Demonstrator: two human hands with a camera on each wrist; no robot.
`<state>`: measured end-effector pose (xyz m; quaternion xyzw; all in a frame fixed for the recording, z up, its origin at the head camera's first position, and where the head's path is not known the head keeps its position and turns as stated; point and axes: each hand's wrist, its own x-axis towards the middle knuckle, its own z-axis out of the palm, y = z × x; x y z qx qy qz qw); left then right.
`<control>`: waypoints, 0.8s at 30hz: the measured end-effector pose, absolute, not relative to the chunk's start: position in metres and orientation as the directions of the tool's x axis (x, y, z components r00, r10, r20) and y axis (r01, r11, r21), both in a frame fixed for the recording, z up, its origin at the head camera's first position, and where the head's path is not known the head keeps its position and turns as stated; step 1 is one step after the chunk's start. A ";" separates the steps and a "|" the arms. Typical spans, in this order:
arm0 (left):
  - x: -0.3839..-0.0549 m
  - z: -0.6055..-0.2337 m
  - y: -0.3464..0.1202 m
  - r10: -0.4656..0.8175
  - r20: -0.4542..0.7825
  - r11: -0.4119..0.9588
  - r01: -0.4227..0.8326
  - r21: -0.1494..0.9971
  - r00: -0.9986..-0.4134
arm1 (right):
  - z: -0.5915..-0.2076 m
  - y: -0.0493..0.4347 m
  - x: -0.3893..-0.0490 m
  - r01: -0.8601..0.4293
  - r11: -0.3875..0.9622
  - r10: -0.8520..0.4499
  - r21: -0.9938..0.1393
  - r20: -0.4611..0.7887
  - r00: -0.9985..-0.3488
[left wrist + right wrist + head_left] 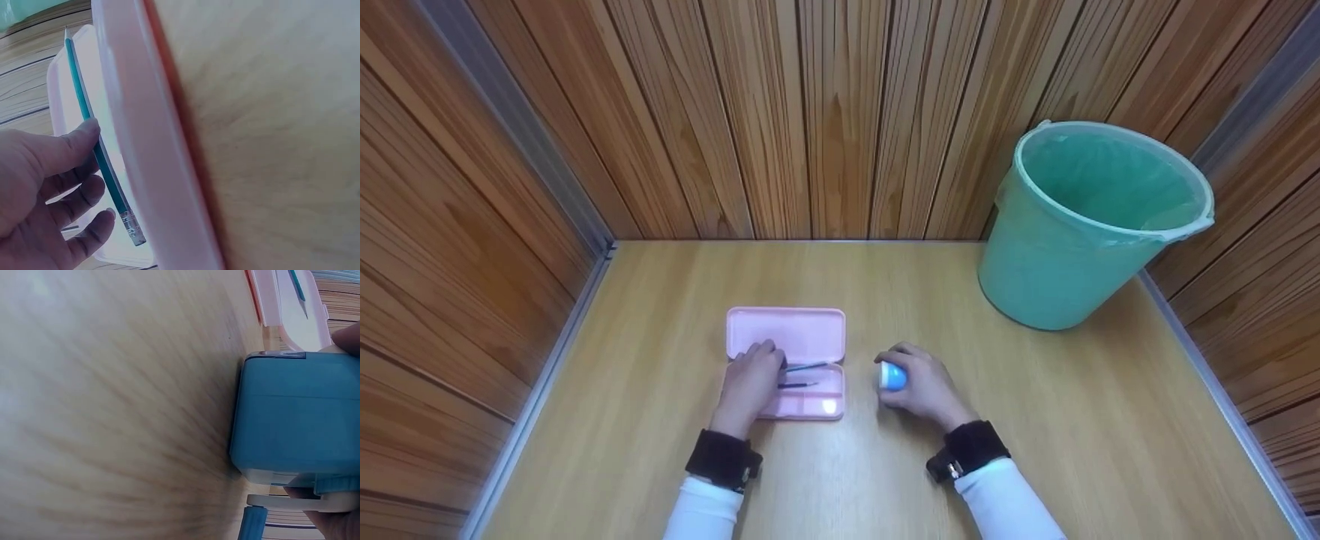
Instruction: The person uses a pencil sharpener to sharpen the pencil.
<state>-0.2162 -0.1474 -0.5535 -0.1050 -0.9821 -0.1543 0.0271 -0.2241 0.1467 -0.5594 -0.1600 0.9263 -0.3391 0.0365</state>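
Observation:
In the left wrist view, my left hand (62,174) pinches a teal pencil (111,174) between thumb and fingers. Its sharpened tip points away from the hand, and a clear-banded eraser end shows near the fingertips. The head view has this hand over the left part of an open pink pencil case (786,334), whose lid is folded back. A dark, slim item with a pale tip (797,385) shows below the pencil in the tray. To the right of the case, my right hand (922,384) grips a blue crank pencil sharpener (298,416), its handle (287,502) showing in the right wrist view.
A green bin (1046,255) with a thin liner stands at the back right of the wooden table (885,480). Wood-plank walls (840,120) close off the back and both sides. Black bands (975,448) are strapped on both wrists.

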 end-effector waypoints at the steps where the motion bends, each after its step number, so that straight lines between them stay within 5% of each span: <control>1: -0.216 -0.551 -0.146 0.201 0.085 0.930 0.217 0.298 -0.976 | -0.559 0.147 -0.224 -0.280 0.717 -0.326 -0.638 0.048 -0.944; 24: -0.210 -0.544 -0.101 0.369 0.077 0.876 0.374 0.306 -0.926 | -0.558 0.148 -0.225 -0.260 0.721 -0.328 -0.642 0.015 -0.945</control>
